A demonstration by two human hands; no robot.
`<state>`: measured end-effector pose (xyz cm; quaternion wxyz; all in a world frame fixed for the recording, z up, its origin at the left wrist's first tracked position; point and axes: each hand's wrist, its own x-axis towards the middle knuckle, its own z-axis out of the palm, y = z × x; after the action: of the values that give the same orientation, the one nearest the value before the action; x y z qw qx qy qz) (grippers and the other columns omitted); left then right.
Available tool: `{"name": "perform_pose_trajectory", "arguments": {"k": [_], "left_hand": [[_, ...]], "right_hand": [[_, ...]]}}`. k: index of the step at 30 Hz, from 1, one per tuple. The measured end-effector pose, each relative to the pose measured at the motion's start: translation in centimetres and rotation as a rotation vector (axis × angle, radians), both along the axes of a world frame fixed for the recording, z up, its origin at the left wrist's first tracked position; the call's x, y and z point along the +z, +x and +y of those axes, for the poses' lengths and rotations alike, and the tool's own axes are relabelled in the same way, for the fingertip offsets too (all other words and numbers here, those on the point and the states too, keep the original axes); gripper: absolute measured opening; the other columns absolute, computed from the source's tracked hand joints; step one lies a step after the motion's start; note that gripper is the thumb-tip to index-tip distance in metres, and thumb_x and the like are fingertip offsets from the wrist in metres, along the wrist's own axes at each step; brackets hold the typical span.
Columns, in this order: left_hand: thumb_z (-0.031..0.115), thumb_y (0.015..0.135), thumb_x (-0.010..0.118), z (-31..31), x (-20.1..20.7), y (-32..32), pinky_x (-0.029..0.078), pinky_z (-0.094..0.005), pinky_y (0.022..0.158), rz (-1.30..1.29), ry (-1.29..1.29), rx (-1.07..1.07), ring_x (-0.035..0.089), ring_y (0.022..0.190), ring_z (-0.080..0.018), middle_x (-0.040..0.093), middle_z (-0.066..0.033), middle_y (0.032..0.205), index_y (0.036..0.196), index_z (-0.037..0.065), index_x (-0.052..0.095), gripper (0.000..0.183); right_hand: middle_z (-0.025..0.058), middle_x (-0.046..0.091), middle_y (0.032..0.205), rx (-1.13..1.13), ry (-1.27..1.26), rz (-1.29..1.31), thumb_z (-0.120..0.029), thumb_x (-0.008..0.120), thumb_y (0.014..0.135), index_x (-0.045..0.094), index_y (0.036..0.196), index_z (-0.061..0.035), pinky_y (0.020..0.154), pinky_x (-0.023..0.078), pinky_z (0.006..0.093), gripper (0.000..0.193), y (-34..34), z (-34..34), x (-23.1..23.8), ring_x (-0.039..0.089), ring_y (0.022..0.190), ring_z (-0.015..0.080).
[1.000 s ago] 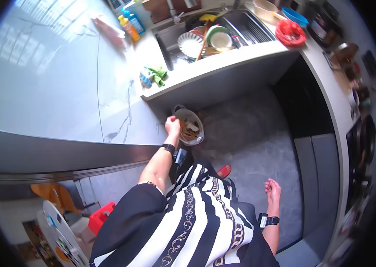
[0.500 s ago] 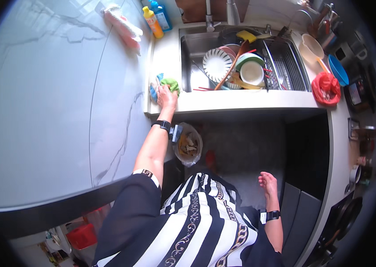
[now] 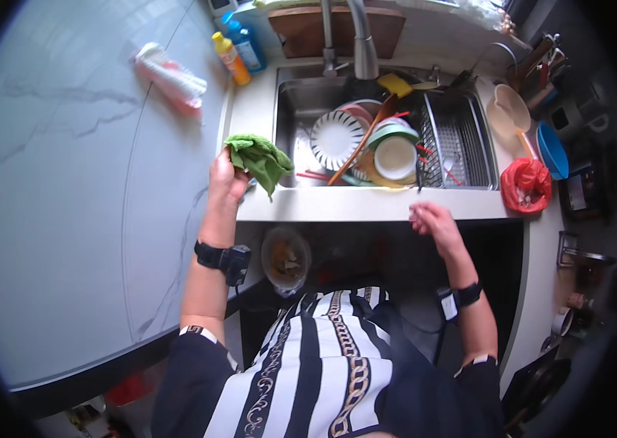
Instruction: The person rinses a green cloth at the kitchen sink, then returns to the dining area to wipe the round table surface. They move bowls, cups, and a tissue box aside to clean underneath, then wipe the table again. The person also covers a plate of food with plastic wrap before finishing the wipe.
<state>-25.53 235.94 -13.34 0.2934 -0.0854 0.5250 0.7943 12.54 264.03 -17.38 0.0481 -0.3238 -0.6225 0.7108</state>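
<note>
This is a kitchen: a steel sink (image 3: 291,109) heaped with plates (image 3: 334,140) and bowls (image 3: 395,158) sits in a pale counter (image 3: 367,205), with a tap (image 3: 364,55) above, a wire rack (image 3: 472,131) inside and bottles (image 3: 245,50) to its left.

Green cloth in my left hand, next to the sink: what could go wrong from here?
The loosely hanging green cloth might slip from the left hand and drop into the sink or toward the open bin below the counter.

The white bowl sits in a jumbled pile of dishes, so a bump could make it slide.

The red bag by the counter's edge could be knocked off.
</note>
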Motion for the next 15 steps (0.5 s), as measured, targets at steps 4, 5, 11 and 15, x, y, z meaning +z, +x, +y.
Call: {"name": "perform_pose_trajectory", "arguments": {"k": [4, 5, 11, 15], "left_hand": [[0.029, 0.104, 0.037, 6.2, 2.4, 1.1, 0.052, -0.0489, 0.092, -0.067, 0.166, -0.121, 0.063, 0.106, -0.0305, 0.064, -0.0161, 0.116, 0.121, 0.002, 0.057, 0.038], [0.030, 0.104, 0.035, 8.1, 2.8, 1.2, 0.051, -0.0471, 0.095, -0.112, 0.171, -0.116, 0.063, 0.106, -0.0299, 0.064, -0.0157, 0.116, 0.121, 0.002, 0.057, 0.039], [0.046, 0.095, 0.060, 18.4, 3.1, 3.7, 0.050, -0.0416, 0.100, -0.196, 0.296, -0.222, 0.061, 0.113, -0.0263, 0.063, -0.0130, 0.120, 0.124, 0.005, 0.058, 0.050], [0.019, 0.091, 0.068, 21.6, 1.5, 4.3, 0.051, -0.0451, 0.100, -0.165, 0.209, -0.209, 0.063, 0.111, -0.0276, 0.063, -0.0130, 0.121, 0.124, 0.005, 0.057, 0.037]], "right_hand": [[0.0036, 0.066, 0.086, 0.156, 0.394, 0.158, -0.017, 0.057, 0.098, 0.067, 0.110, 0.0007, 0.068, 0.051, 0.0223, 0.024, -8.4, 9.7, 4.5, 0.063, 0.078, 0.0084], [0.0037, 0.066, 0.086, 0.209, 0.488, 0.097, -0.017, 0.056, 0.098, 0.068, 0.110, 0.0023, 0.072, 0.052, 0.0241, 0.026, -10.3, 11.7, 5.4, 0.063, 0.082, 0.0091], [0.0180, 0.066, 0.098, 0.372, 1.034, 0.101, -0.024, 0.057, 0.089, 0.070, 0.105, -0.0034, 0.089, 0.050, 0.0438, 0.030, -22.2, 19.6, 6.5, 0.064, 0.100, 0.0365], [0.0151, 0.060, 0.121, 0.554, 1.144, 0.071, -0.022, 0.055, 0.089, 0.063, 0.122, -0.0067, 0.098, 0.046, 0.0444, 0.037, -30.1, 21.7, 3.6, 0.056, 0.116, 0.0334]]}}
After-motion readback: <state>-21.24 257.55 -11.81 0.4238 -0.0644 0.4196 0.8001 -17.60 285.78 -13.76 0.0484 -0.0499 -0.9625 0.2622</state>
